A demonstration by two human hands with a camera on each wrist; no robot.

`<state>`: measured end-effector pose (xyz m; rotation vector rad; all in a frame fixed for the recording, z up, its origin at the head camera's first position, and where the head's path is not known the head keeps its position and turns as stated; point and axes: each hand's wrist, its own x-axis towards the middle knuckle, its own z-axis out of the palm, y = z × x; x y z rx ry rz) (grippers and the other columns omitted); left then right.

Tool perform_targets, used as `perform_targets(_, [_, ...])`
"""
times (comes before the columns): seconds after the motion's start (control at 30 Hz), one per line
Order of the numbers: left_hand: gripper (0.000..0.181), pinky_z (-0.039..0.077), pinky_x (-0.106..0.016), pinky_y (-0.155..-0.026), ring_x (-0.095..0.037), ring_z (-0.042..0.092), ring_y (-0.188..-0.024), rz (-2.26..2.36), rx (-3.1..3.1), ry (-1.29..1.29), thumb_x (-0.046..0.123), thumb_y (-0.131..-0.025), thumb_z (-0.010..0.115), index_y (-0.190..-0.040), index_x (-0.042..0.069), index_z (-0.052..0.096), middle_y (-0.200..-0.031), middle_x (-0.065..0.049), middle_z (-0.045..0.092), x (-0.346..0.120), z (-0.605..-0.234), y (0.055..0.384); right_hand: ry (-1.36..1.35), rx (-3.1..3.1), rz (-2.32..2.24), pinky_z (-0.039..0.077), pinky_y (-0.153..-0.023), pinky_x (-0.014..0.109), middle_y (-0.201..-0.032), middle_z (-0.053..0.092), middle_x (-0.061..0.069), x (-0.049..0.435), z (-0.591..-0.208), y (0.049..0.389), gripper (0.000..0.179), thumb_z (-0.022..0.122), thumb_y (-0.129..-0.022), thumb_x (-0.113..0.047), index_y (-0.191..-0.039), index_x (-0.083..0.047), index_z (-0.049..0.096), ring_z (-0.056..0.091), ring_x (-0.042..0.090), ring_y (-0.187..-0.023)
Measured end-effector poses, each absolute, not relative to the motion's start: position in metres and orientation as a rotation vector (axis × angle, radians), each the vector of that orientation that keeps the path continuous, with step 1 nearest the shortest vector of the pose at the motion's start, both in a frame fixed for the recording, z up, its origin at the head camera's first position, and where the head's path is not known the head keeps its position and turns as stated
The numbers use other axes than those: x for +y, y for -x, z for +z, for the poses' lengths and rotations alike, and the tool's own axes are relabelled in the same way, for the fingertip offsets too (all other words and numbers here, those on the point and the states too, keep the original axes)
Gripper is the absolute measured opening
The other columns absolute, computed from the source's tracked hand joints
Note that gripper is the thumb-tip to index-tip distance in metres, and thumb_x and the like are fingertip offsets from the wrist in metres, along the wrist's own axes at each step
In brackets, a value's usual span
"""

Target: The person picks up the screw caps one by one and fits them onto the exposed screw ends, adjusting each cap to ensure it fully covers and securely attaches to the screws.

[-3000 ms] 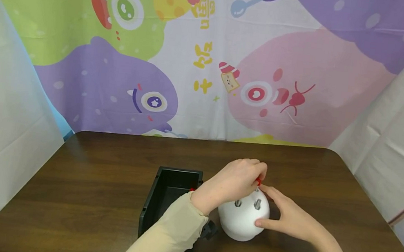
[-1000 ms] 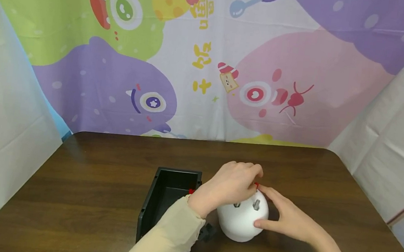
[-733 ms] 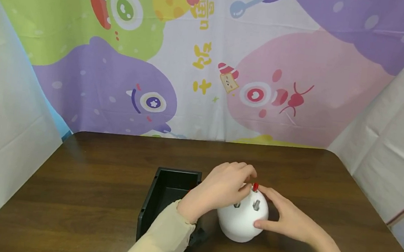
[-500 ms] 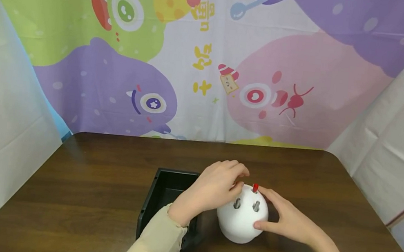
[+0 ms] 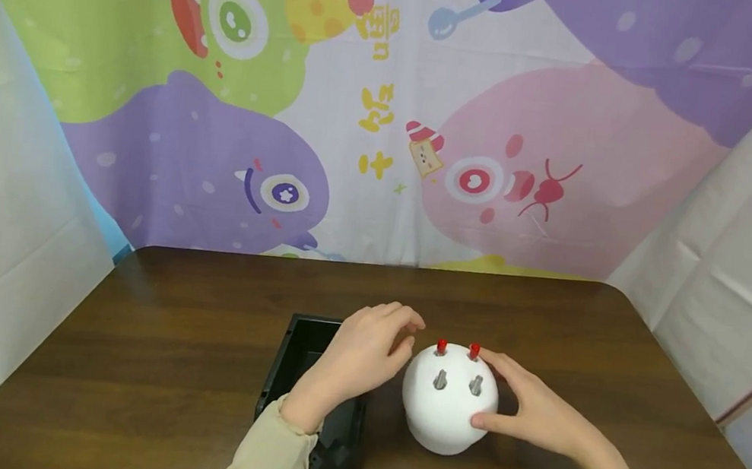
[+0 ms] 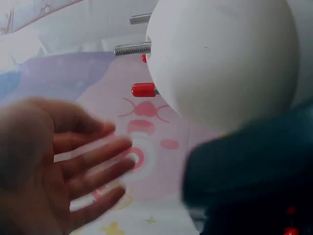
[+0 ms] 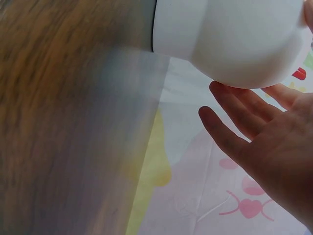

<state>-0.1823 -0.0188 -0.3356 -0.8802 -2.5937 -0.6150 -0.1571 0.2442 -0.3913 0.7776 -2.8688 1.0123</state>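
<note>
A white, rounded, dome-like body stands on the table, with metal threaded bolts sticking out of its top. The two far bolts wear red caps; the two near bolts are bare. My right hand holds the dome from the right, thumb on the near side and fingers behind it; the right wrist view shows the fingertips against its surface. My left hand hovers between the dome and the black tray, fingers loosely bent with nothing between them. In the left wrist view a red-capped bolt lies beyond its fingertips.
The open black tray stands left of the dome, partly covered by my left forearm. Red pieces show inside it in the left wrist view. A cartoon-printed cloth hangs behind the brown table, with white cloth at both sides.
My left hand has let go of the red cap on the far right bolt and moved left toward the tray, uncovering the other capped bolt. My right hand stays on the dome.
</note>
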Motion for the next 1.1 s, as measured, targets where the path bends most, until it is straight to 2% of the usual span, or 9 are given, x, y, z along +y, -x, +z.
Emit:
perform_targets(0.2, [0.008, 0.047, -0.024, -0.061, -0.008, 0.052, -0.061, -0.664, -2.574, 0.639, 0.018, -0.084, 0.060, -0.090, 0.016, 0.065, -0.081, 0.005, 0.063, -0.026, -0.341, 0.186, -0.772, -2.863, 1.022, 0.038, -0.092, 0.053, -0.134, 0.044, 0.007, 0.245, -0.390, 0.157, 0.081, 0.071, -0.071, -0.049, -0.137, -0.016, 0.037, 0.043, 0.027, -0.121])
perform_targets(0.47, [0.004, 0.041, -0.020, -0.051, -0.005, 0.047, -0.055, -0.685, -2.617, 0.559, 0.016, -0.085, 0.060, -0.082, 0.017, 0.062, -0.074, 0.007, 0.061, -0.046, -0.343, 0.189, -0.772, -2.855, 1.006, 0.038, -0.092, 0.052, -0.134, 0.044, 0.006, 0.244, -0.394, 0.157, 0.082, 0.071, -0.070, -0.050, -0.137, -0.017, 0.036, 0.044, 0.024, -0.121])
perform_targets(0.67, [0.006, 0.037, -0.022, -0.044, -0.007, 0.044, -0.046, -0.593, -2.758, 0.508, 0.014, -0.085, 0.060, -0.082, 0.013, 0.064, -0.067, 0.002, 0.061, -0.056, -0.345, 0.192, -0.772, -2.854, 1.008, 0.038, -0.092, 0.052, -0.134, 0.044, 0.006, 0.244, -0.395, 0.156, 0.082, 0.071, -0.071, -0.049, -0.137, -0.018, 0.036, 0.043, 0.026, -0.122])
perform_targets(0.87, [0.008, 0.037, -0.023, -0.043, -0.009, 0.044, -0.044, -0.575, -2.942, 0.525, 0.013, -0.086, 0.058, -0.086, 0.009, 0.065, -0.067, -0.001, 0.060, -0.057, -0.353, 0.196, -0.772, -2.854, 1.000, 0.038, -0.092, 0.052, -0.134, 0.044, 0.007, 0.245, -0.394, 0.156, 0.082, 0.071, -0.070, -0.049, -0.137, -0.016, 0.036, 0.044, 0.026, -0.121])
perform_targets(1.1, [0.012, 0.039, -0.025, -0.048, -0.011, 0.048, -0.051, -0.599, -3.060, 0.521, 0.015, -0.086, 0.060, -0.093, 0.007, 0.066, -0.073, -0.002, 0.062, -0.057, -0.363, 0.201, -0.787, -2.860, 1.023, 0.037, -0.092, 0.053, -0.135, 0.043, 0.006, 0.244, -0.393, 0.157, 0.081, 0.071, -0.071, -0.049, -0.137, -0.018, 0.035, 0.043, 0.026, -0.122])
